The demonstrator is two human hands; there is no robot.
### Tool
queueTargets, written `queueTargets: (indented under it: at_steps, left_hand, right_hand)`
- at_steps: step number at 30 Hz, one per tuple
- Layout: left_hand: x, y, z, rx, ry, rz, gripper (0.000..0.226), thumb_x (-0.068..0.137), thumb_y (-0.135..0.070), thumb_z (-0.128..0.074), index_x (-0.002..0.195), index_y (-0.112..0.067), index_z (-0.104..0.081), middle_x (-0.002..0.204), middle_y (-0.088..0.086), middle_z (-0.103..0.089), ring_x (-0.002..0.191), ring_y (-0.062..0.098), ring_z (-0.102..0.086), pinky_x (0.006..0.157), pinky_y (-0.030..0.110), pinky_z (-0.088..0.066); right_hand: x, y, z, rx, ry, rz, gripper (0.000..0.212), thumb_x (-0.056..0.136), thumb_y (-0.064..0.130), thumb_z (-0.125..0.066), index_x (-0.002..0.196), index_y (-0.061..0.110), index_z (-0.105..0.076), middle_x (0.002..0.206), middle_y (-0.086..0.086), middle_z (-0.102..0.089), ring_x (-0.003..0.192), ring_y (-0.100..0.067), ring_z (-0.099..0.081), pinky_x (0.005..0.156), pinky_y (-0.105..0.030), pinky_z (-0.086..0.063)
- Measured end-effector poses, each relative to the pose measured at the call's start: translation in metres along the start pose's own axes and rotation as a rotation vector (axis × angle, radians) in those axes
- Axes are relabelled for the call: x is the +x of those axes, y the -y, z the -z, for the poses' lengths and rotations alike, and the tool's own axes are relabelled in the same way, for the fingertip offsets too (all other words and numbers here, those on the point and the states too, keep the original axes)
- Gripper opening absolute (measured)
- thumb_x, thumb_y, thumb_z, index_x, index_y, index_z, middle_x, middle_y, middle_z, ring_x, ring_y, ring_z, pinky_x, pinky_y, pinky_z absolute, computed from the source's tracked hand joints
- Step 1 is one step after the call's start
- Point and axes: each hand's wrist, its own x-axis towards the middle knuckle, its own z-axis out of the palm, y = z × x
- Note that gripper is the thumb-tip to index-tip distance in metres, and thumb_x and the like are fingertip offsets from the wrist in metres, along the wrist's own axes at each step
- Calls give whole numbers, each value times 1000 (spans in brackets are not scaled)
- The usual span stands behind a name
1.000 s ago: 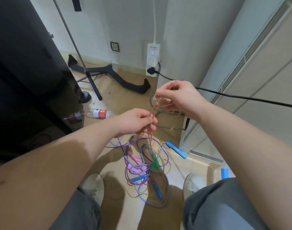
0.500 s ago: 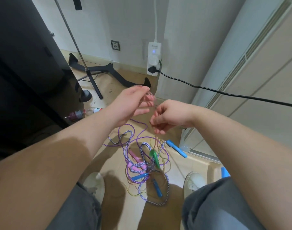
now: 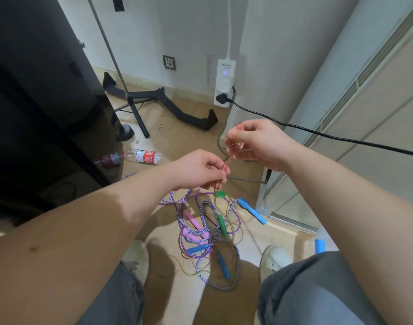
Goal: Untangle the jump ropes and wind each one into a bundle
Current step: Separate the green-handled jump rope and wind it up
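A tangle of jump ropes [image 3: 209,233] lies on the floor between my feet: a purple cord, a blue-and-white braided cord, a thin yellowish cord, with pink handles [image 3: 193,227], green handles [image 3: 222,222] and blue handles [image 3: 251,211]. My left hand [image 3: 202,170] pinches a thin clear-pinkish rope [image 3: 227,161] just above the pile. My right hand [image 3: 254,143] is higher and to the right, holding loops of the same rope. One green handle [image 3: 219,194] dangles just below my left hand.
A plastic bottle [image 3: 142,157] lies on the floor at left, beside a dark cabinet [image 3: 36,102]. A tripod stand [image 3: 135,109] and black base stand behind. A black cable [image 3: 318,134] runs from the power strip [image 3: 224,83] across the right. My shoes [image 3: 274,256] flank the pile.
My right hand rose up and right with rope loops while my left hand dropped to pinch the rope lower. A green handle lifted off the pile.
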Motion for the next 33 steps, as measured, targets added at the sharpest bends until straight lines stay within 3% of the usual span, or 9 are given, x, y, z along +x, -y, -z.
queueTargets:
  at_steps: [3,6,10,15,18,21,23,26,33]
  left_hand:
    - [3,-7,0,-112,-102,-50,9,97,-9,-59,99,-10,-67,86,8,-73,76,18,-71,80,38,-58]
    - [4,-13,3,-198,-176,-98,8,96,-9,-62,97,-13,-68,86,12,-74,76,22,-74,76,39,-62]
    - [5,-16,3,-279,-213,-111,7,97,-10,-62,97,-15,-67,84,8,-73,67,16,-69,64,28,-59]
    - [6,-21,10,-456,-286,-129,7,99,-14,-59,102,-12,-65,86,4,-72,71,14,-71,62,23,-59]
    - [7,-22,13,-469,-285,-106,15,100,-24,-58,104,-13,-67,88,1,-72,74,12,-70,64,24,-58]
    - [5,-20,13,-371,-152,3,24,100,-41,-51,100,-23,-67,96,0,-69,88,17,-67,70,28,-54]
    - [3,-16,9,-279,-57,54,28,101,-47,-48,101,-25,-65,103,3,-71,95,19,-69,75,31,-55]
    - [2,-14,4,-313,-45,8,26,102,-44,-48,106,-26,-67,100,7,-73,89,20,-72,75,32,-58]
    - [-2,-16,6,-386,-44,-51,31,104,-37,-45,128,-22,-60,87,10,-71,83,24,-72,79,40,-60]
  right_hand:
    - [-2,-7,3,-99,77,-95,27,89,23,-75,109,9,-63,93,-12,-62,89,-20,-62,86,-44,-58]
    - [-5,-16,1,-242,248,-210,36,85,39,-77,113,18,-65,96,-2,-68,91,-16,-64,82,-40,-57]
    - [-7,-20,1,-365,356,-257,33,88,29,-75,118,18,-65,107,3,-72,109,-15,-65,91,-40,-54]
    - [-11,-25,-5,-537,402,-290,21,91,32,-72,111,29,-71,107,4,-75,102,-14,-69,76,-33,-55]
    - [-6,-25,-11,-502,337,-184,11,95,29,-67,100,22,-74,93,2,-76,87,-15,-70,75,-34,-56]
    - [-1,-19,-17,-393,197,-53,19,97,23,-65,96,5,-72,88,-10,-74,77,-21,-67,79,-42,-57]
    - [0,-14,-17,-354,107,4,23,98,22,-61,98,1,-72,82,-9,-74,71,-17,-69,75,-40,-58]
    - [-2,-10,-17,-343,122,-15,30,102,21,-54,102,-6,-69,83,-16,-73,68,-18,-70,69,-33,-57]
    - [-5,-5,-18,-143,128,-65,37,103,23,-54,106,-12,-64,69,-12,-64,65,-23,-63,74,-39,-58]
